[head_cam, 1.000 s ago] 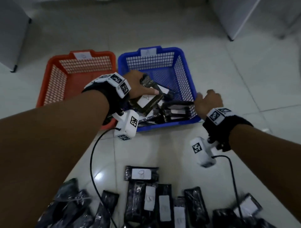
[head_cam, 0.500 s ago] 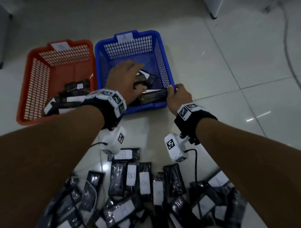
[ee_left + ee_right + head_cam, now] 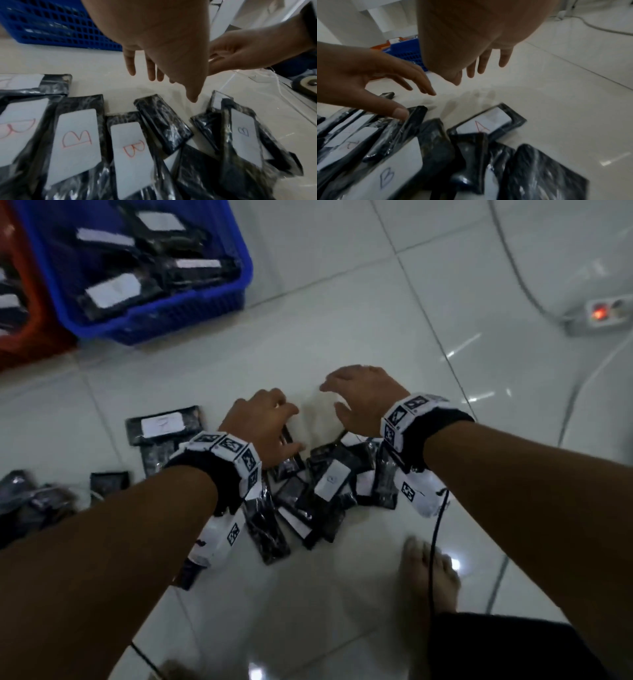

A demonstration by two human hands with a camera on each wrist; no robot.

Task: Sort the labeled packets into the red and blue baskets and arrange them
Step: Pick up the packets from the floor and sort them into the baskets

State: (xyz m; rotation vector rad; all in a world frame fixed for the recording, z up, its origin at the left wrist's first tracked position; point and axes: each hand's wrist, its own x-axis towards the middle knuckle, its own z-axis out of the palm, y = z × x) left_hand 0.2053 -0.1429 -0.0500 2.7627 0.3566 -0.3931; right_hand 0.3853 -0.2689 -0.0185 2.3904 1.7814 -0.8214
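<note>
Hovering over the pile (image 3: 318,491) of packets on the floor, your left hand (image 3: 263,429) and right hand (image 3: 359,402) are both empty, fingers spread and relaxed, side by side but not touching. You look to be between placements, reaching for the next packets. The blue basket (image 3: 185,306) sits well beyond the pile with several packets in it, and the red basket (image 3: 24,337) stands just beside it, only its corner in view. In the left wrist view, the packets nearest your left hand show B labels (image 3: 135,147); in the right wrist view, a packet marked A (image 3: 486,123) lies just under your right fingers (image 3: 482,63). The next move, as I judge it, calls for reading each label before you close on a packet, since many lie overlapped and some face down. Which letter belongs to which basket cannot be read here.
</note>
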